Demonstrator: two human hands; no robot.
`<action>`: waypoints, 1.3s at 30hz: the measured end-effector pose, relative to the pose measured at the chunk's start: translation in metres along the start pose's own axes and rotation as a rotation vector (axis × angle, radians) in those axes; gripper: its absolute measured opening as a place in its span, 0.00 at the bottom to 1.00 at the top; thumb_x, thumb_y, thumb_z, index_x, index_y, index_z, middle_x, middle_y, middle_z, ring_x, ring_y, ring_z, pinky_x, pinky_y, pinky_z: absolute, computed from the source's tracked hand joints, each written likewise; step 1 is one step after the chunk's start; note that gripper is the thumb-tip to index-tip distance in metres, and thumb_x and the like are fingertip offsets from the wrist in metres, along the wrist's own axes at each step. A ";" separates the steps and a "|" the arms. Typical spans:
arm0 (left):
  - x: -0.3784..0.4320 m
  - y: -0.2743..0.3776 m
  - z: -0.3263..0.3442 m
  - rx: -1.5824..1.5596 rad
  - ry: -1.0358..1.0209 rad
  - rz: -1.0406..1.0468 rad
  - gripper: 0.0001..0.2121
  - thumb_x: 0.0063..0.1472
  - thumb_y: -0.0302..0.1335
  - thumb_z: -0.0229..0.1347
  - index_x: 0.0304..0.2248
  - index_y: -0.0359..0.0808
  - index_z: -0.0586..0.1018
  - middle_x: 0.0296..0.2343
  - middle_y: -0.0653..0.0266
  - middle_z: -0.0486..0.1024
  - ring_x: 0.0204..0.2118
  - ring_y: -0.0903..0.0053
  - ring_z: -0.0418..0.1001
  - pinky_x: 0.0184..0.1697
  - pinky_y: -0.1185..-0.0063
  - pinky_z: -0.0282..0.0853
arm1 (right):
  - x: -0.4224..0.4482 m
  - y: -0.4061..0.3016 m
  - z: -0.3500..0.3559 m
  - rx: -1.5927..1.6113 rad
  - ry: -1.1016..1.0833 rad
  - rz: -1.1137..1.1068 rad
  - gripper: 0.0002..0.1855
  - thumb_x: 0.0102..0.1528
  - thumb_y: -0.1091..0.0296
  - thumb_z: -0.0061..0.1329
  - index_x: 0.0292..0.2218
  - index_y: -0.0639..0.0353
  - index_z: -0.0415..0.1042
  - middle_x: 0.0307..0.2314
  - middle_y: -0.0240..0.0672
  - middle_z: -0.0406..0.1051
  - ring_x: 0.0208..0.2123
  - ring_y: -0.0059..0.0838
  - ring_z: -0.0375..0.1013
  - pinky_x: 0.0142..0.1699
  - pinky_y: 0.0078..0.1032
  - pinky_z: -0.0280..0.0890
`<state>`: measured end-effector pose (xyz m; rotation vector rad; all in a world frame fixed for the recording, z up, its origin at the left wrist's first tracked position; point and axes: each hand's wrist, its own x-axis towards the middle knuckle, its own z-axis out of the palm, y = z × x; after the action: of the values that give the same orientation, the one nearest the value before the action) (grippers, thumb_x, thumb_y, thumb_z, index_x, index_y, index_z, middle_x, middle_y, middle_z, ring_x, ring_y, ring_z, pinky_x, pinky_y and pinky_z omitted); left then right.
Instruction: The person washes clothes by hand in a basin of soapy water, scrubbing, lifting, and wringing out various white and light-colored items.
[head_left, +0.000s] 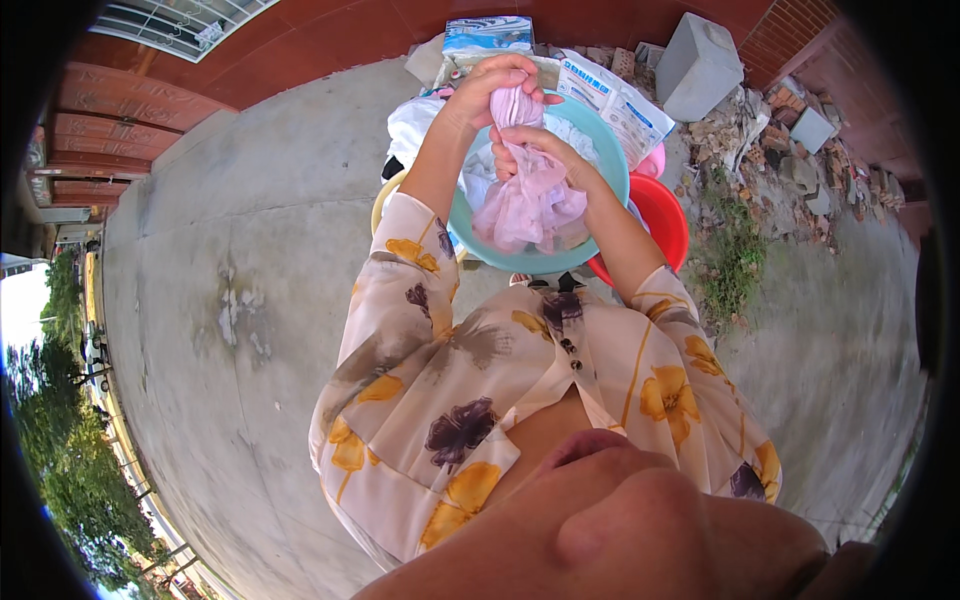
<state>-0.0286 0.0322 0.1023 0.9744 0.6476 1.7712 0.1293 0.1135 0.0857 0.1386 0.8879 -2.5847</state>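
Both my hands grip a bunched, pale pink cloth (529, 199) over a large light-blue basin (611, 161). My left hand (491, 90) is around its upper end, near the basin's far rim. Just below it, my right hand (536, 150) closes around the twisted middle. The cloth's loose lower part spreads down towards the near side of the basin. White cloth (574, 139) lies in the basin behind and beside my hands. How wet the cloths are, I cannot tell.
White laundry (412, 127) is heaped left of the basin, above a yellowish basin (376, 202). On the right are a red basin (667, 217) and a white printed bag (615, 105). A blue-and-white box (487, 35) stands behind. Bricks and rubble (799, 161) lie farther right on the concrete.
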 end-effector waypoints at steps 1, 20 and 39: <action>0.001 -0.001 0.004 -0.025 0.010 0.003 0.13 0.58 0.26 0.53 0.42 0.32 0.76 0.32 0.55 0.77 0.34 0.65 0.77 0.54 0.52 0.66 | -0.001 0.000 -0.001 -0.102 0.106 -0.033 0.18 0.48 0.58 0.58 0.37 0.59 0.70 0.23 0.28 0.68 0.23 0.20 0.67 0.30 0.20 0.62; 0.012 -0.101 -0.015 1.679 0.784 -0.153 0.07 0.54 0.28 0.52 0.28 0.35 0.79 0.21 0.47 0.76 0.27 0.51 0.77 0.32 0.63 0.73 | 0.086 0.071 -0.112 -0.986 0.809 -0.587 0.15 0.51 0.63 0.53 0.30 0.70 0.74 0.23 0.40 0.75 0.26 0.29 0.76 0.29 0.28 0.68; -0.090 -0.125 0.012 1.005 0.625 -0.024 0.42 0.54 0.37 0.63 0.61 0.28 0.53 0.50 0.44 0.68 0.54 0.57 0.67 0.57 0.70 0.61 | 0.058 -0.013 -0.033 0.013 0.797 -0.791 0.16 0.45 0.72 0.63 0.34 0.71 0.73 0.25 0.39 0.74 0.21 0.27 0.73 0.24 0.26 0.71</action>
<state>0.0618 -0.0036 -0.0182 0.9971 2.0575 1.7033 0.0696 0.1232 0.0548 1.0727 1.4039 -3.3014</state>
